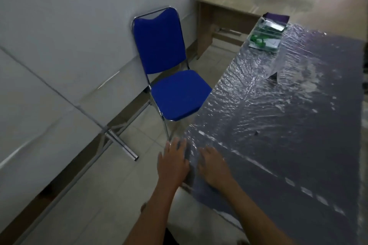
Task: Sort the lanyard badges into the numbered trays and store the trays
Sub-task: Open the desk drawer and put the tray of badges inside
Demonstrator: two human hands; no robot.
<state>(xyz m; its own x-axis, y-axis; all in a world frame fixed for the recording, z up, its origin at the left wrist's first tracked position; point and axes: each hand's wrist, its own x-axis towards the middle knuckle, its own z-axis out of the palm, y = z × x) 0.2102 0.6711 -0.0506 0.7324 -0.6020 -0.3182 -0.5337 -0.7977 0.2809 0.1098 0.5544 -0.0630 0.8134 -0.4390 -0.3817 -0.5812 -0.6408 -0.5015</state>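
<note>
Resting my left hand and right hand flat, fingers spread, at the table's near-left corner, I should reach the far-edge trays next.

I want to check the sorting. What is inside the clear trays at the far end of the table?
The clear trays hold green lanyards and pale cards. Their number and any tray numbers are too blurred to read. A purple thing lies behind them.
</note>
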